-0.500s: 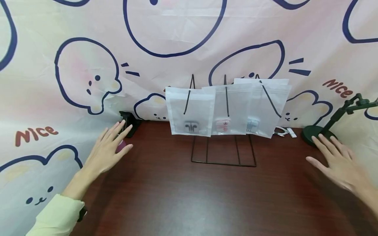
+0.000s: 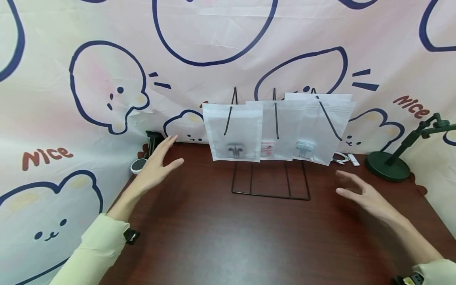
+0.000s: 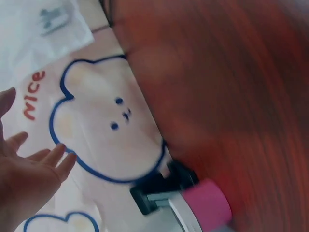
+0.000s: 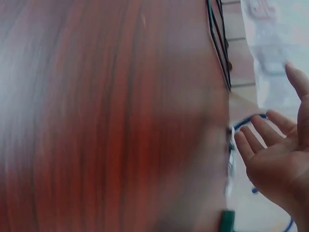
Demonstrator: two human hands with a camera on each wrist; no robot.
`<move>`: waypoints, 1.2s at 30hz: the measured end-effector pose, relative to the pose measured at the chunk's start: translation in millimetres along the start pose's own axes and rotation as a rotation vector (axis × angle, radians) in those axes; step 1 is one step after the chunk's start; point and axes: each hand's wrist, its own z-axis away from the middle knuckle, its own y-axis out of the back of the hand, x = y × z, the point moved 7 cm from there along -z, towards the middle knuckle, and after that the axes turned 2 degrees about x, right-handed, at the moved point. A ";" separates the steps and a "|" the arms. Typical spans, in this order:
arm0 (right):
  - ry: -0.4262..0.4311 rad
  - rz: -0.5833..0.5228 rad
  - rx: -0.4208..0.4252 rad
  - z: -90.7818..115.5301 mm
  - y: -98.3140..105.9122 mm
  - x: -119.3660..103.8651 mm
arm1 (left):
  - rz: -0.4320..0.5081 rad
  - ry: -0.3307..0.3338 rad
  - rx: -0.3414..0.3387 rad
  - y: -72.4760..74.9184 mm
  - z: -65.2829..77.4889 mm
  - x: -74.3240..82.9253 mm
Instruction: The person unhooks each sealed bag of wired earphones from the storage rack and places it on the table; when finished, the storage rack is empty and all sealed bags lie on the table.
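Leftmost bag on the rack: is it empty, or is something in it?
Something's in it: a small thing with dark marks shows through the leftmost bag, near its bottom.

Red-brown table [image 2: 221, 229], pale backdrop [image 2: 213, 27] with navy outlines
Centre: white bags [image 2: 246, 128], black rack [image 2: 270, 196]; right: green stand [image 2: 386, 168]; lower left: pale-green sleeve [image 2: 96, 243].

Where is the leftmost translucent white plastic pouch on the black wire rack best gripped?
Pinch the pouch by its free left edge, likely from the left: a black prong crosses its upper part; its right edge overlaps the middle white pouch.
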 end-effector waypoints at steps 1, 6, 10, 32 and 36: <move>0.009 -0.010 -0.014 -2.0 -6.2 -1.6 | 0.021 -0.003 0.002 -3.8 -3.6 3.4; 0.031 -0.051 -0.048 -14.3 -30.4 -8.2 | 0.163 0.001 0.008 -18.5 -21.8 20.7; 0.025 -0.060 -0.040 -26.8 -38.9 -12.0 | 0.250 -0.033 0.040 -22.0 -37.5 36.0; 0.120 -0.036 -0.024 -61.9 -58.4 -13.9 | 0.556 -0.120 0.137 -24.4 -84.0 83.9; 0.148 -0.018 -0.026 -63.5 -60.2 -15.8 | 0.559 -0.111 0.180 -20.4 -88.0 82.3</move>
